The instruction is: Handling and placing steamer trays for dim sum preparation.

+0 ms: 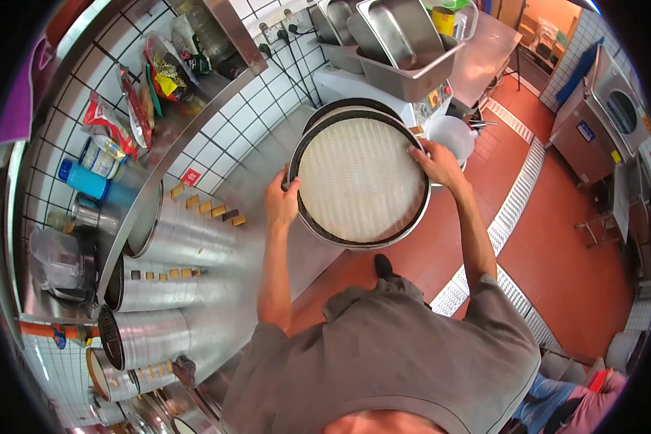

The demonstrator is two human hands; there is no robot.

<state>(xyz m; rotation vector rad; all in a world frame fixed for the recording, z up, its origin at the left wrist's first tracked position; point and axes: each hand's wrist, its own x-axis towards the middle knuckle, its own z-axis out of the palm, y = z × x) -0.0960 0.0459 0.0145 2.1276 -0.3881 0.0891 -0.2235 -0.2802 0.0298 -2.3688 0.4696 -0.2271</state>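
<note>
A round metal steamer tray (362, 179) with a dark rim and a pale mesh liner is held in front of me, over the edge of a stainless-steel counter (233, 320). My left hand (282, 199) grips its left rim, thumb on top. On the upper right rim, my right hand (439, 163) holds on with the thumb over the edge. Behind the tray, part of another dark round rim (352, 102) shows. Stacks of round metal steamer trays (195, 228) stand along the counter to the left.
Metal pans (412, 81) rest on a white machine at the back. A white plastic jug (450, 135) is right of the tray. A shelf (168, 157) with packets and jars runs along the tiled wall. Drain grating (515, 190) crosses the red floor. Another person (575, 401) is at lower right.
</note>
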